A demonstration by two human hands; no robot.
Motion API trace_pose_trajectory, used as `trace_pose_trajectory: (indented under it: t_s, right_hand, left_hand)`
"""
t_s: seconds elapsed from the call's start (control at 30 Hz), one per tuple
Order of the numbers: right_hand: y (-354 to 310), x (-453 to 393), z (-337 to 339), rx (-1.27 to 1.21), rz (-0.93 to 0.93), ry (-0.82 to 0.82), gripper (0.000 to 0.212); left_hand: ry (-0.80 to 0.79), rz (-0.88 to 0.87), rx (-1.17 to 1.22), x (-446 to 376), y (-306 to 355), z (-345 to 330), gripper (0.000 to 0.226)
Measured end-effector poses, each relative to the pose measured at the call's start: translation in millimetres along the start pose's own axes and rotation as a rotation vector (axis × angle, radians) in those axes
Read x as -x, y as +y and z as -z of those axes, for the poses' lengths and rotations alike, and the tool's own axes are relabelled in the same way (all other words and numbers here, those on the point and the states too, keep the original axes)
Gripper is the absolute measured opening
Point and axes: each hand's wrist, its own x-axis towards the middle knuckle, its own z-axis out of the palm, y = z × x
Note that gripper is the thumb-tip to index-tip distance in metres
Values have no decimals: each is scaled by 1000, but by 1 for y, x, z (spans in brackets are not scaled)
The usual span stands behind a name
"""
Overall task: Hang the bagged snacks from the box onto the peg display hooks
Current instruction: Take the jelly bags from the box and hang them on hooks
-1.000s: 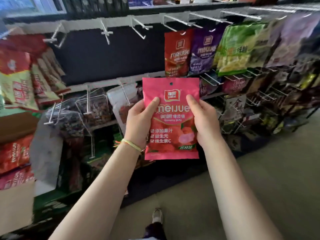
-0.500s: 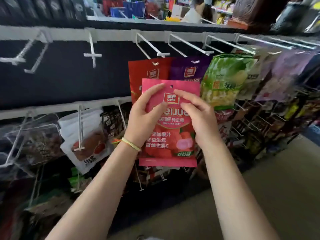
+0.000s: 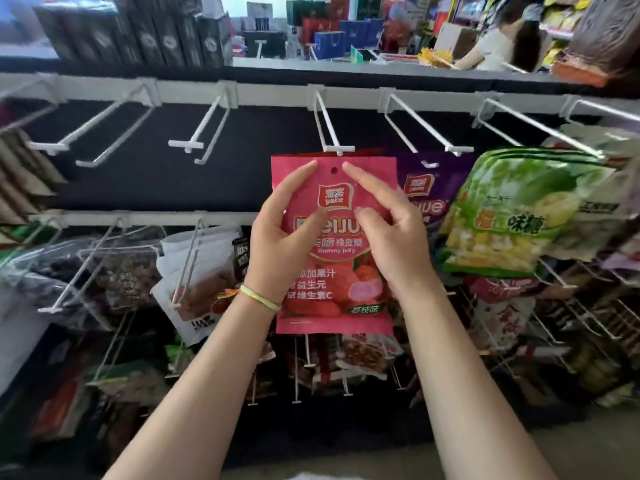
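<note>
Two hands (image 3: 346,244) gripping one pink bag (image 3: 334,244), below hook (image 3: 327,129)

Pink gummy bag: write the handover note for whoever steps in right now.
Left hand: holds the pink gummy bag by its left edge, forefinger up beside the hang hole.
Right hand: grips the right side, forefinger beside the hole.
Bag: upright, its top just under the tip of the peg hook; hole not yet on the hook.
Done: purple bag and green bag already hang to the right.
Left: thread the hole onto the hook, slide the bag back, release. The box is out of view.
</note>
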Motion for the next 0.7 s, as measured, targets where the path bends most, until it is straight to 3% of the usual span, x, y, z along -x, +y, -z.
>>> trace_pose_trajectory:
  t_s: [0.7]
  right_hand:
    - [3,-19,7,-114,-28,-82,43]
  left_hand:
    - [69,57,-42,3,21,-9,49]
